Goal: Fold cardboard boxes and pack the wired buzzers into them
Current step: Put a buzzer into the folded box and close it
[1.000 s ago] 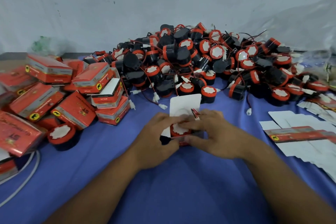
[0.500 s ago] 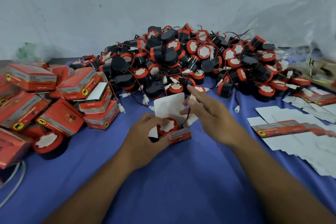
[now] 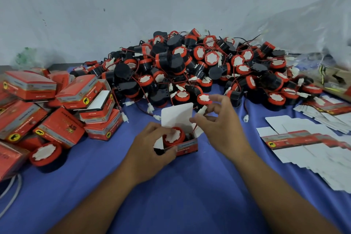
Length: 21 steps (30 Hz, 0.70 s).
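Dozen-odd packed boxes (image 3: 62,129) at table's (image 3: 171,195) left edge. Left hand (image 3: 152,144) grips open box (image 3: 187,147) mid-table, buzzer (image 3: 173,137) inside; right hand (image 3: 222,129) pinches its wire plug (image 3: 202,110). Far-edge pile (image 3: 190,66) and right-edge flats (image 3: 303,138) not yet done.

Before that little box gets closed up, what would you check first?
1. Red-and-black round buzzer sits in the small red cardboard box: ok.
2. White lid flap stands open: ok.
3. Left hand grips the box: ok.
4. White plastic connector inside the box: not ok; the right hand pinches it outside the box.
5. Thin red wire tucked in: not ok; it runs up out of the box.
6. Box bottom closed: cannot tell, hidden.
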Motion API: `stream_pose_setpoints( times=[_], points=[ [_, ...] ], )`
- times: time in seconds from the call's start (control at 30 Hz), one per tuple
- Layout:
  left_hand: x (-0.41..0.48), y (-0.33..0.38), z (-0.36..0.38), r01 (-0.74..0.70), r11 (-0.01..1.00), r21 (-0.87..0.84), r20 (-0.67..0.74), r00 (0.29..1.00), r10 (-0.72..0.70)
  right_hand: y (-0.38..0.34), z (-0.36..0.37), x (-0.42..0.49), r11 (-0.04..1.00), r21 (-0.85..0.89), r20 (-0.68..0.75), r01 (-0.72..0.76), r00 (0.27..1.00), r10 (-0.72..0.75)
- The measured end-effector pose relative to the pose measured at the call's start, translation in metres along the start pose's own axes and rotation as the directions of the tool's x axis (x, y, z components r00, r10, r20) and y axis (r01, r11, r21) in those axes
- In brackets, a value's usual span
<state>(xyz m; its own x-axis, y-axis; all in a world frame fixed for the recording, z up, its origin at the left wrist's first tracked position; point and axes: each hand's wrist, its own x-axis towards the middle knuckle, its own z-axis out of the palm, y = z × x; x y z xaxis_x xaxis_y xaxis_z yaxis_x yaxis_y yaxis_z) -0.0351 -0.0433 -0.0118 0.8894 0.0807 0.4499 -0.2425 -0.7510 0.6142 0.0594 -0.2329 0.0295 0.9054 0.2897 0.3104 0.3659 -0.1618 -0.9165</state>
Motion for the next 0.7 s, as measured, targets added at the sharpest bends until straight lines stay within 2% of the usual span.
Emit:
stream_pose_setpoints(
  times=[0.07, 0.23, 0.37, 0.63, 0.7],
  points=[
    [0.0, 0.001, 0.001, -0.014, 1.0, 0.007, 0.004, 1.0, 0.014, 0.002, 0.0, 0.0, 0.997, -0.075, -0.007, -0.005, 1.0, 0.004],
    [-0.001, 0.0, 0.001, 0.003, 1.0, 0.0, 0.013, 1.0, -0.003, -0.001, 0.0, -0.003, 0.986, -0.164, 0.146, 0.021, 0.989, 0.003],
    [-0.002, 0.002, 0.002, -0.005, 1.0, 0.011, 0.028, 1.0, 0.005, -0.003, -0.003, -0.002, 0.956, -0.29, 0.127, 0.04, 0.992, -0.003],
    [0.0, 0.003, 0.002, -0.004, 0.999, 0.036, -0.01, 1.0, 0.004, -0.008, -0.002, -0.004, 0.959, -0.276, 0.101, 0.061, 0.994, -0.034],
    [0.0, 0.005, 0.002, 0.006, 1.0, 0.029, -0.01, 1.0, -0.006, -0.008, -0.004, -0.004, 0.956, -0.288, 0.138, 0.06, 0.99, -0.021]
  ],
)
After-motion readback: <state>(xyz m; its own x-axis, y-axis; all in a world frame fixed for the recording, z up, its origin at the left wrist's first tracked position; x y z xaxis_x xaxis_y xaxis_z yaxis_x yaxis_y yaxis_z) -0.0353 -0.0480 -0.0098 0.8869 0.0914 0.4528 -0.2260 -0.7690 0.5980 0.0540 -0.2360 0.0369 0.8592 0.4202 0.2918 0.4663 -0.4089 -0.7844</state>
